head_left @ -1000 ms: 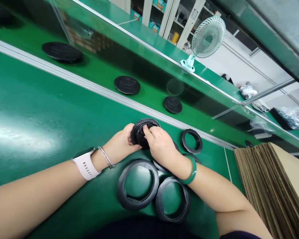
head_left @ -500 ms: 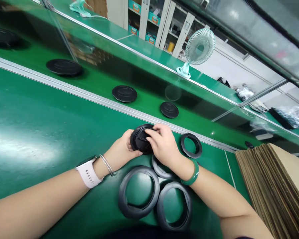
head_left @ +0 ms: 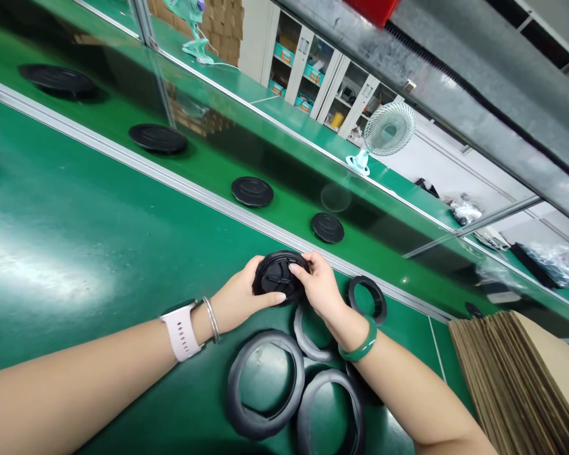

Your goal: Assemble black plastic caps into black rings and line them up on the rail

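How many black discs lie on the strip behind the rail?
4 clear ones: one disc at far left, a second left of centre, a third near the middle, a fourth just beyond the right hand. A dark thing by the cardboard is too unclear to count.

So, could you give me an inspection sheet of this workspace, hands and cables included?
Surface: glossy green worktop, reflecting light.
Job's things: round black part, held; dark rings lie nearby.
Clutter: cardboard stack at right.
Hands: left hand and right hand both grip the part.
Cables: thin cord beside the upper-left fan.
Surroundings: black discs on a green strip; cabinets beyond.
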`<action>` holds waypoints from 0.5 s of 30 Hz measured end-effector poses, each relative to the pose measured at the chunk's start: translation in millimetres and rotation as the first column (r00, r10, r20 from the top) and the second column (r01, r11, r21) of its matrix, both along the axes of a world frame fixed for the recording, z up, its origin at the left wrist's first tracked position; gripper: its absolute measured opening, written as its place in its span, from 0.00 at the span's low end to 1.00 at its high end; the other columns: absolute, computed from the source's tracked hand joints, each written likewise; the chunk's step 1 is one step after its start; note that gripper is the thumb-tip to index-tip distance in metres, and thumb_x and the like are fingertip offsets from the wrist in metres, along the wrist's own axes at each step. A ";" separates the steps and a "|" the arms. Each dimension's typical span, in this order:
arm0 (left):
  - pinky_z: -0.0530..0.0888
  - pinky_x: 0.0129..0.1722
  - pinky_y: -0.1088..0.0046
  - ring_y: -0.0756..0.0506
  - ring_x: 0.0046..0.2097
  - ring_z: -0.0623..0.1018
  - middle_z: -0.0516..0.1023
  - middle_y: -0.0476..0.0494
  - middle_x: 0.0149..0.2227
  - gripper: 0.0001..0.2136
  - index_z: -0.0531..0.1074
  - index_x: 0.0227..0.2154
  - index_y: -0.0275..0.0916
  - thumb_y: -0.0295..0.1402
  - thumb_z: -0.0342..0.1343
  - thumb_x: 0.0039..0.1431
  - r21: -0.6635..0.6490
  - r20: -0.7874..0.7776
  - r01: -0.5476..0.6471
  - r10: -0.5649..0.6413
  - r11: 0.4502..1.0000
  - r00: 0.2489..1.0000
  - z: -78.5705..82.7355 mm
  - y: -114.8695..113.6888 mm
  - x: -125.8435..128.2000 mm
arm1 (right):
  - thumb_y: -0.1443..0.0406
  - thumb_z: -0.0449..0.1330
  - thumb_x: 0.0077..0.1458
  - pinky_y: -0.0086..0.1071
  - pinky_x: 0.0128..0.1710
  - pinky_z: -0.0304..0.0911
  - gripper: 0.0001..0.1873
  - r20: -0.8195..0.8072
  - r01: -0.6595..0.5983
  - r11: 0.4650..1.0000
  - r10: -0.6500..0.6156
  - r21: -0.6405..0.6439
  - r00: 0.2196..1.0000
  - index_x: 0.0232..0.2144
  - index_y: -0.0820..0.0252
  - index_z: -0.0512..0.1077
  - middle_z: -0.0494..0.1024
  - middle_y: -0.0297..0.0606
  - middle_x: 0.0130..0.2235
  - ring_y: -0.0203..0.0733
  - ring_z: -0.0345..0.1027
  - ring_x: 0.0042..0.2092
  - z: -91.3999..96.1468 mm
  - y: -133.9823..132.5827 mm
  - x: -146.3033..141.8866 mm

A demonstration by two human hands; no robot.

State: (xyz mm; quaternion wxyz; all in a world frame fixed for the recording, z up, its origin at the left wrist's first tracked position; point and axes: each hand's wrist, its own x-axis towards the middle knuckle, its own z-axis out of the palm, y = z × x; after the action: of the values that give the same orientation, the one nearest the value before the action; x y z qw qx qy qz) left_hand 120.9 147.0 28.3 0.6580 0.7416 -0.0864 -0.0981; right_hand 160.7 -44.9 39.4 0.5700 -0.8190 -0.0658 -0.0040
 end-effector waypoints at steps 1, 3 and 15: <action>0.74 0.52 0.55 0.36 0.52 0.78 0.76 0.40 0.50 0.30 0.63 0.52 0.41 0.47 0.65 0.51 0.036 -0.002 -0.005 0.006 0.999 1.000 1.7 -0.1 -0.1 | 0.56 0.64 0.50 0.36 0.38 0.66 0.13 -0.007 0.010 1.000 -0.010 0.009 1.000 0.33 0.58 0.69 0.75 0.35 0.34 0.44 0.69 0.36 -0.8 1.1 -0.2; 0.74 0.50 0.56 0.36 0.50 0.78 0.77 0.41 0.48 0.26 0.64 0.51 0.41 0.49 0.61 0.54 0.106 0.001 -0.023 0.023 0.994 1.000 4.3 -0.3 0.1 | 0.55 0.64 0.49 0.35 0.37 0.65 0.14 -0.024 0.034 0.999 -0.034 0.016 0.999 0.32 0.58 0.69 0.74 0.34 0.32 0.44 0.68 0.35 -2.0 2.3 -0.8; 0.73 0.46 0.62 0.39 0.46 0.77 0.77 0.45 0.43 0.20 0.66 0.47 0.41 0.49 0.55 0.59 0.160 0.003 -0.100 0.101 0.982 0.995 7.1 -1.8 0.6 | 0.66 0.68 0.47 0.44 0.49 0.66 0.21 -0.096 -0.200 0.965 0.186 -0.168 0.978 0.44 0.58 0.69 0.77 0.38 0.43 0.48 0.72 0.45 30.1 -0.2 -9.8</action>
State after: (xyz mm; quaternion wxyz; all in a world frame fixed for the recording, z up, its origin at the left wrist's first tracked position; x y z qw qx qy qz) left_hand 121.5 145.2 35.3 0.6009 0.7950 -0.0389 -0.0732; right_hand 150.9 -45.1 69.6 0.4948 -0.8556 -0.1227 0.0901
